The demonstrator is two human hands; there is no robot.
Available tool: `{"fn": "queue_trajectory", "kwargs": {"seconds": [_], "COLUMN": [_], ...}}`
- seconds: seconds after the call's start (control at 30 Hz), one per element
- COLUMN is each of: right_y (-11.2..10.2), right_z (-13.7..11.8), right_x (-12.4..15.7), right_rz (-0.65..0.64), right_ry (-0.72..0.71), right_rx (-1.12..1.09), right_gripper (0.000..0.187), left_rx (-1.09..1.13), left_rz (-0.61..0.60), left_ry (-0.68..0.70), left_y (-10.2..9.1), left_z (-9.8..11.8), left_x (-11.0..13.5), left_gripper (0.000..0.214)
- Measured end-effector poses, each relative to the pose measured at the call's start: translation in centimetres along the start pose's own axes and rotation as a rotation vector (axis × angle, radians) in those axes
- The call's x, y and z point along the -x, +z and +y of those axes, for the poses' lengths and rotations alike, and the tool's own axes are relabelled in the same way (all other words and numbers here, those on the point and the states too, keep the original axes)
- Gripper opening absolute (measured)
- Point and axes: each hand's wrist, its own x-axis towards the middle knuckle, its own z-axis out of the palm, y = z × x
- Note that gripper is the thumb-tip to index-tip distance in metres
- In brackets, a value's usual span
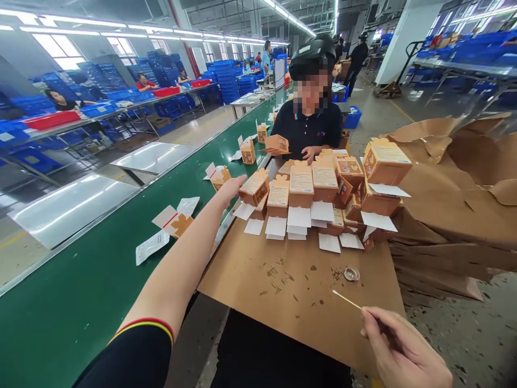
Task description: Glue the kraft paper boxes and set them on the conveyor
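My left hand reaches forward over the conveyor's edge and touches the leftmost small orange carton in a stack of several cartons with white flaps hanging open; its fingers are hidden behind that carton. My right hand, low at the right, pinches a thin cotton swab that points up and left over the brown cardboard sheet. A small round metal cap lies on the cardboard near the swab's tip.
A green conveyor belt runs along the left, carrying several cartons and flat blanks. A person in a black shirt sits opposite, holding a carton. Crumpled brown paper lies at the right. Blue crates and other workers fill the background.
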Motion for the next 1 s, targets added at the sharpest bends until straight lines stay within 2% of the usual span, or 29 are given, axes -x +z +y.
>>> {"fn": "queue_trajectory", "kwargs": {"seconds": [0.03, 0.1, 0.17, 0.27, 0.37, 0.47, 0.57, 0.67, 0.73, 0.8, 0.93, 1.0], "right_y": [0.1, -0.1, -0.8, -1.9, -2.2, -1.3, 0.1, 1.1, 1.3, 0.9, 0.6, 1.6], "right_z": [-0.5, -0.8, -0.5, 0.6, 2.1, 3.6, 5.1, 6.1, 6.5, 6.3, 4.1, 2.3], "right_x": [-0.1, 0.0, 0.1, -0.1, -1.5, -3.4, -4.8, -5.6, -5.8, -5.8, -4.3, -2.6], "right_rz": [0.006, 0.036, 0.083, 0.139, 0.148, 0.114, -0.003, -0.108, -0.137, -0.119, 0.028, -0.021], "right_ry": [-0.032, -0.035, 0.011, 0.067, 0.057, -0.004, -0.063, -0.093, -0.099, -0.100, -0.109, -0.093], "right_rx": [-0.020, -0.007, 0.035, 0.085, 0.108, 0.192, 0.271, 0.294, 0.301, 0.309, 0.252, 0.125], "right_gripper": [0.025, 0.025, 0.030, 0.037, 0.041, 0.046, 0.048, 0.048, 0.050, 0.050, 0.039, 0.031], "left_rx": [-0.014, -0.032, -0.035, -0.003, 0.140, 0.384, 0.522, 0.524, 0.498, 0.471, 0.474, 0.486], "left_rz": [-0.039, -0.101, -0.142, -0.170, -0.124, -0.066, -0.149, -0.275, -0.314, -0.334, -0.325, -0.309], "left_ry": [-0.040, -0.081, -0.082, -0.036, 0.021, 0.036, -0.060, -0.196, -0.222, -0.212, -0.184, -0.179], "left_y": [0.9, 2.0, 2.0, 0.6, -1.9, -4.0, -4.4, -3.1, -1.7, -0.4, 2.0, 2.8], "left_z": [0.9, 1.3, 0.6, -1.8, -5.1, -8.7, -11.6, -13.4, -14.1, -14.5, -15.7, -16.4], "left_x": [-1.1, -1.7, -0.9, 1.5, 4.7, 9.4, 15.6, 20.7, 22.7, 23.5, 23.5, 23.3], "left_gripper": [0.042, 0.040, 0.037, 0.042, 0.053, 0.071, 0.091, 0.096, 0.094, 0.092, 0.091, 0.093]}}
